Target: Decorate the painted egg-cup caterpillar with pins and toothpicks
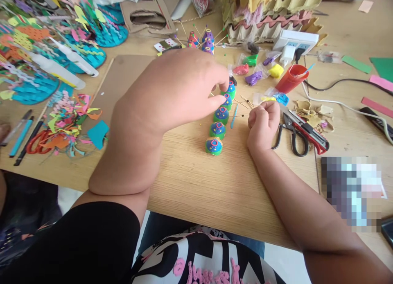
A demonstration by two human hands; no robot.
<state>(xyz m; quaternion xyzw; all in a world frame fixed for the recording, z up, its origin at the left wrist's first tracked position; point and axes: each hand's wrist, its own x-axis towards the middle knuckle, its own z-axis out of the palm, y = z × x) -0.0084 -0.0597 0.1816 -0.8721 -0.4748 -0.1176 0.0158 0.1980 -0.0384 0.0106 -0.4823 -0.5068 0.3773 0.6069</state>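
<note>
A row of several small domed figures covered in green and blue clay, with red rings on top [217,129], runs away from me on the table. My left hand [187,85] reaches over the row's far end, with thumb and forefinger bent round the farthest clay figure [231,89]. Its other fingers are hidden. My right hand [264,122] rests closed on the table to the right of the row; whatever its fingers hold is hidden. Between the hands lie thin sticks with dark ball ends [242,115] and a blue clay tool [234,116].
Scissors [296,138] and a red utility knife [321,145] lie beside my right hand. Beyond are a red cup [291,79], bagged clay [254,77], a power strip [301,38] and egg cartons [270,14]. Paper scraps [66,124] and glue bottles [58,69] are at left.
</note>
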